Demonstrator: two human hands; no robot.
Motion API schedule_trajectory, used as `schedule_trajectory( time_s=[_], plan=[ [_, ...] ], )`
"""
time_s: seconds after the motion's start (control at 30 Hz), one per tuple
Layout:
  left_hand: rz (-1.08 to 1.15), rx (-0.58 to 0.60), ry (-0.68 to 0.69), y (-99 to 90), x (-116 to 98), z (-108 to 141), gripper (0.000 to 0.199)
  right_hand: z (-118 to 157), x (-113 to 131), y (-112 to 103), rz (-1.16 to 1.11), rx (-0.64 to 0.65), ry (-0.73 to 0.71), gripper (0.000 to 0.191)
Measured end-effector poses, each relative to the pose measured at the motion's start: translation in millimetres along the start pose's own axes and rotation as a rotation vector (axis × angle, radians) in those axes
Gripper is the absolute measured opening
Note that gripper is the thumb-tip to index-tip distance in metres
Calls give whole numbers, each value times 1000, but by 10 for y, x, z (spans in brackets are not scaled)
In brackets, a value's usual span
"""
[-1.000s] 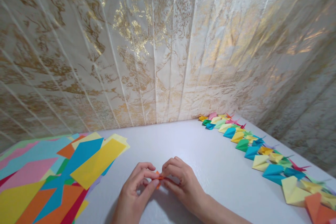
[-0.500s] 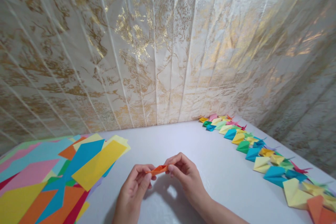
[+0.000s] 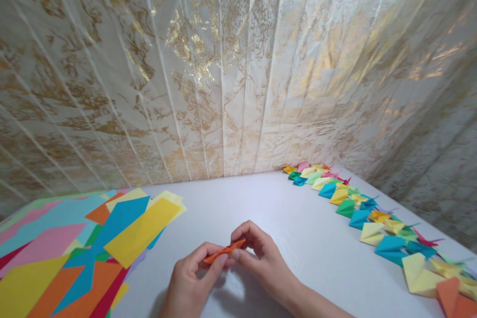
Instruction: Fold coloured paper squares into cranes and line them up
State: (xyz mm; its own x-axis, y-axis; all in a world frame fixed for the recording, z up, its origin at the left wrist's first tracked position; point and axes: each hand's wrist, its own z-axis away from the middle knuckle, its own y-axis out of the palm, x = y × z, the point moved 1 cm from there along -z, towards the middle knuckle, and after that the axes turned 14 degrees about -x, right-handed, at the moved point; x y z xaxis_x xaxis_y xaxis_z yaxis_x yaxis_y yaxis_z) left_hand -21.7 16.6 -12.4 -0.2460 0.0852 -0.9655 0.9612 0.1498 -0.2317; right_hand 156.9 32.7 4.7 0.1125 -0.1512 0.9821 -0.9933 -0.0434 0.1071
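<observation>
A small piece of folded orange paper (image 3: 225, 251) is held just above the white table, low in the middle of the view. My left hand (image 3: 196, 276) pinches its left part between thumb and fingers. My right hand (image 3: 261, 261) has thumb and fingers closed at its right end, the thumb close to the left thumb. The paper is narrow and tilted, its right tip higher than its left. The fingers hide part of its underside.
Loose coloured paper sheets (image 3: 130, 233) overlap across the table's left side. Several folded paper figures (image 3: 359, 218) in many colours line the right edge. The white table (image 3: 219, 198) meets a gold-patterned curtain (image 3: 223, 84) at the back.
The orange paper has turned from nearly level to a tilt, right end up. Both hands have come closer together, with the thumbs now near each other at its middle.
</observation>
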Motion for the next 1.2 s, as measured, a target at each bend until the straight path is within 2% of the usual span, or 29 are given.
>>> schedule_trajectory(
  time_s=[0.07,0.17,0.47,0.57,0.67,0.77,0.87,0.97,1.07,1.2],
  plan=[
    [-32,14,35,-1,0,3,30,7,5,23,-21,44,80,29],
    [-35,35,62,10,-25,16,30,-3,-15,36,-90,40,135,30],
    [115,100,-20,57,-64,70,37,-40,-60,32,-123,8,214,38],
    [54,101,-2,41,-49,53,41,-75,-99,-13,-43,-21,158,36],
    [-126,58,53,-2,-53,12,42,-117,-129,-72,129,-37,79,34],
    [-268,33,134,-36,-79,-21,38,-133,-119,-93,226,22,122,35],
    [-292,38,183,-34,-114,-32,37,-117,-72,-75,297,35,107,27],
    [-330,21,155,-21,-131,-33,40,-92,-48,-49,361,24,41,18],
    [-389,-20,179,-14,-125,-30,39,-78,-62,-41,403,26,-16,23],
    [-441,-47,251,-11,-75,-9,25,-72,-79,-50,460,24,-86,32]
  ],
)
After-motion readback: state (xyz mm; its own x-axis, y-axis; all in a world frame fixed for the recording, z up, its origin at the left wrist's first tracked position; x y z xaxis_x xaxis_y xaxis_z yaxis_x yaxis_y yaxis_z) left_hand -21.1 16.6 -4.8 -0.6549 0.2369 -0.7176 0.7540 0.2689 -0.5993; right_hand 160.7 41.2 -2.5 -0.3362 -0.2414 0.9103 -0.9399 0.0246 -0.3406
